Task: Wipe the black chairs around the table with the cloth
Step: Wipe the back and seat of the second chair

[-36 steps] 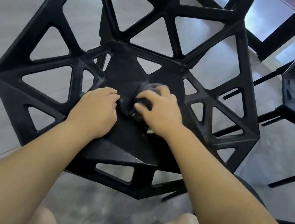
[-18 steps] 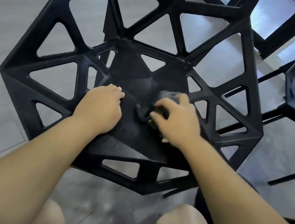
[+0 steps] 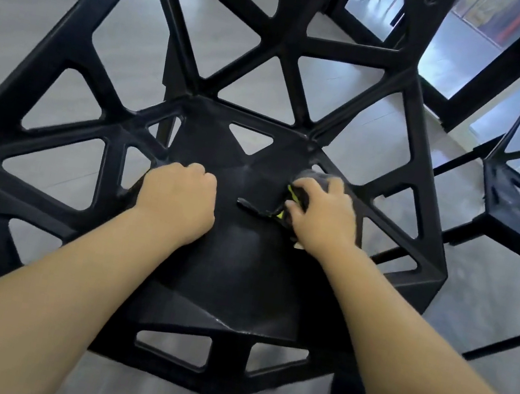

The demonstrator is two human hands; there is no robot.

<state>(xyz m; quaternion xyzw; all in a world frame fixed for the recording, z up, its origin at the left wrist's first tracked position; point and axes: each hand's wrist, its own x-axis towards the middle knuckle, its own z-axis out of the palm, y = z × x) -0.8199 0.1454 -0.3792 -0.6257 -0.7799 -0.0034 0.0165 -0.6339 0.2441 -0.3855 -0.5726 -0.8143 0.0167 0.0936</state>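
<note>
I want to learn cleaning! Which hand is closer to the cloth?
Right. The right hand grips the cloth, pressing it on the chair seat. The left hand rests curled on the seat, apart from the cloth, to its left.

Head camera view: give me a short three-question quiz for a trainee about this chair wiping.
1. True or false: the left hand grips the cloth.
2. The right hand holds the cloth against which part of the near chair? A seat, B backrest, C leg.
3. Fill in: the cloth's bright edging is ____.
Key: 1 false, the left hand rests fisted on the seat, apart from the cloth; 2 A; 3 yellow-green.
</note>
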